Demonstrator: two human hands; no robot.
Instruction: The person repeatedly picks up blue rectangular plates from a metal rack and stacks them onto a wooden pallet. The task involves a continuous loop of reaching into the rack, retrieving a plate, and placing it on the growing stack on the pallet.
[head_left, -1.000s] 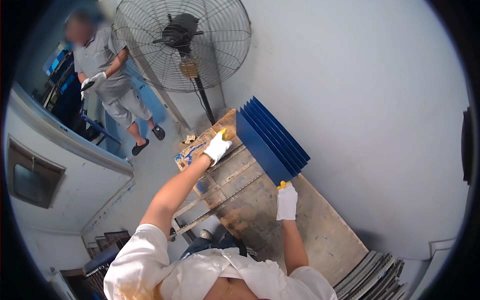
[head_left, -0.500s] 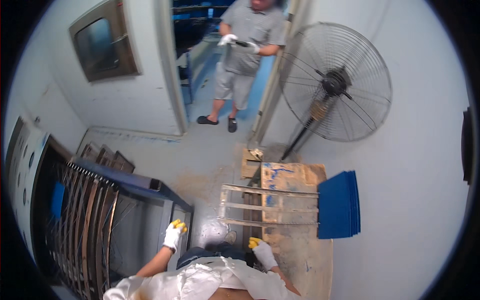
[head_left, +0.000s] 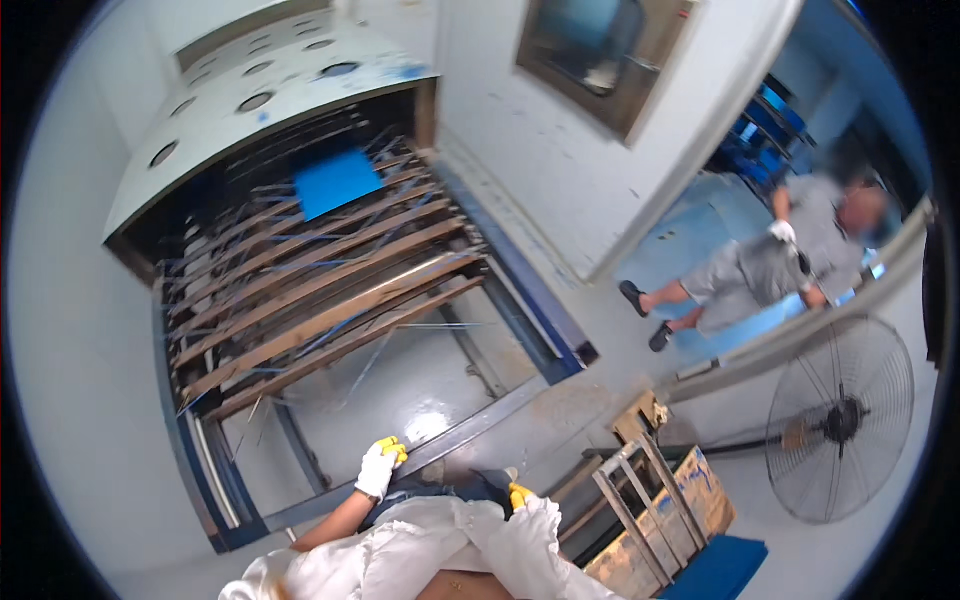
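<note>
My left hand (head_left: 380,467), in a white glove with yellow fingertips, hangs beside the front rail (head_left: 455,443) of a low blue-grey metal frame. Its fingers are loosely bent and a little apart, with nothing seen in them. Close to my body on the right is my right hand (head_left: 521,497), gloved alike; mostly its yellow fingertips show, and their grip is unclear. Ahead on the left, a rack of brown slats (head_left: 330,300) stands on the frame. A bright blue sheet (head_left: 338,184) lies toward the rack's back, under the edge of a white hood (head_left: 270,95) with round holes.
At the lower right a stained board-topped bench (head_left: 705,490) bears a slatted metal frame (head_left: 650,510) and dark blue sheets (head_left: 715,570). A large stand fan (head_left: 843,420) is beyond it. A person in grey (head_left: 790,250) stands in the doorway, wearing white gloves.
My view has swung left: the rack and hood now fill the left and middle, while the doorway, fan and bench have shifted right. Both hands remain low near my body.
</note>
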